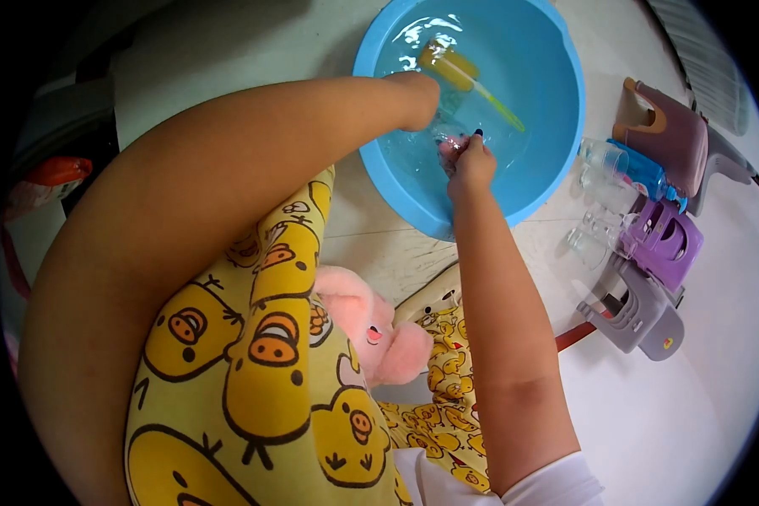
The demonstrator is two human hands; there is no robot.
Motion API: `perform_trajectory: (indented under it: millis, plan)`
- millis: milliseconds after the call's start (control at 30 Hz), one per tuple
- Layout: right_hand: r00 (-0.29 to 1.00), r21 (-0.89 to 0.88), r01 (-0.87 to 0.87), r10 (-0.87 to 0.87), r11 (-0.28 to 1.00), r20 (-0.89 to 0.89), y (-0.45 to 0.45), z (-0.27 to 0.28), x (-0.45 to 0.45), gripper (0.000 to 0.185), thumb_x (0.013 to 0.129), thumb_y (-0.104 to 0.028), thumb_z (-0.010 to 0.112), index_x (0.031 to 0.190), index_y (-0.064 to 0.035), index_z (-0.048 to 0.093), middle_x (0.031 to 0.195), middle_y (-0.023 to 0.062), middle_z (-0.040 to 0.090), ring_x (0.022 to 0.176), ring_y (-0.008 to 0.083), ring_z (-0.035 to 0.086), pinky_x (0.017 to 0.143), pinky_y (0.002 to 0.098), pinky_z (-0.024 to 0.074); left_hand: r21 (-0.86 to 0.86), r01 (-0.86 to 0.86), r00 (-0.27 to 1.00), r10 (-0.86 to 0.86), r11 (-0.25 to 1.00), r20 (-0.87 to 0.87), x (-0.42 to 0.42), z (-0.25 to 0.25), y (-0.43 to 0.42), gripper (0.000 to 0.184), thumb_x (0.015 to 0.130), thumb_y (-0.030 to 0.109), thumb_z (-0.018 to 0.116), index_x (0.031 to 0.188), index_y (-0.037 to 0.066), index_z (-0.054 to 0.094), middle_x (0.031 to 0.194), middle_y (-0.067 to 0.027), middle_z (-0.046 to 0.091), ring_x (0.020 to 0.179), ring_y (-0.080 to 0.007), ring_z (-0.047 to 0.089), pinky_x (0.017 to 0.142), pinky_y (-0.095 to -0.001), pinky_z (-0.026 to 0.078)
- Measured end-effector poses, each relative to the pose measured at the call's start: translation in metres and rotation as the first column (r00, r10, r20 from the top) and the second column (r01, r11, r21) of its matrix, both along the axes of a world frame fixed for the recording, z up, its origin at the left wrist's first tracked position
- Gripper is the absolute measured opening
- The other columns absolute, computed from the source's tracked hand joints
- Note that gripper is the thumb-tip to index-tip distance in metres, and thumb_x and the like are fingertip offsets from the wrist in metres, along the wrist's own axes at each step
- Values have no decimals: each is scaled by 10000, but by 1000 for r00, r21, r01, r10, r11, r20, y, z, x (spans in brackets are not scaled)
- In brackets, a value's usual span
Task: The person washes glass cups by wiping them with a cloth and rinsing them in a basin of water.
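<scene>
One round blue plastic basin (561, 93); one yellow sponge brush (468, 78); one glossy clear-and-pink object (452, 145), gripped by right hand (474, 166); left hand (415, 99), hold indeterminable.

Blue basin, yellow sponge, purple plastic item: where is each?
Blue basin (555, 97), head view: inner wall, right side.
Yellow sponge (457, 64), head view: its middle.
Purple plastic item (652, 242), head view: surface beside the slot.

Water (434, 32) near the upper-left edge of the basin (557, 101) is streaked with glare; picture corners are blackened, outlines bowed.
</scene>
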State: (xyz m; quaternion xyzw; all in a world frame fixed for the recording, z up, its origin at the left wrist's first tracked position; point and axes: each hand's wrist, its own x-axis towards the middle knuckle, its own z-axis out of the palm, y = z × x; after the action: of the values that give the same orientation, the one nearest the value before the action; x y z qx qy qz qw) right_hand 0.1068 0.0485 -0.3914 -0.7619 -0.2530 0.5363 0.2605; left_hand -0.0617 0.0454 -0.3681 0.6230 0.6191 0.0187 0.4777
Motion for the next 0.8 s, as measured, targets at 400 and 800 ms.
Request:
perform_trajectory:
  millis: [400, 800]
  plan:
    - [952, -97, 266, -278, 959, -130, 7, 0, 12, 243, 900, -253, 371, 688, -136, 390, 540, -12, 409, 434, 126, 381, 471, 264, 362, -6, -181, 970, 179, 984, 166, 0, 5, 1, 372, 773, 165, 487, 1108, 2, 479, 999, -210, 562, 907, -325, 555, 770, -380, 442]
    - [891, -145, 206, -247, 968, -380, 6, 2, 8, 278, 885, -309, 424, 667, -136, 413, 527, -4, 443, 445, 129, 415, 476, 249, 378, -2, -324, 918, 315, 946, 241, 0, 11, -3, 680, 744, 469, 544, 1211, 5, 373, 1043, -201, 554, 968, -299, 547, 827, -346, 420]
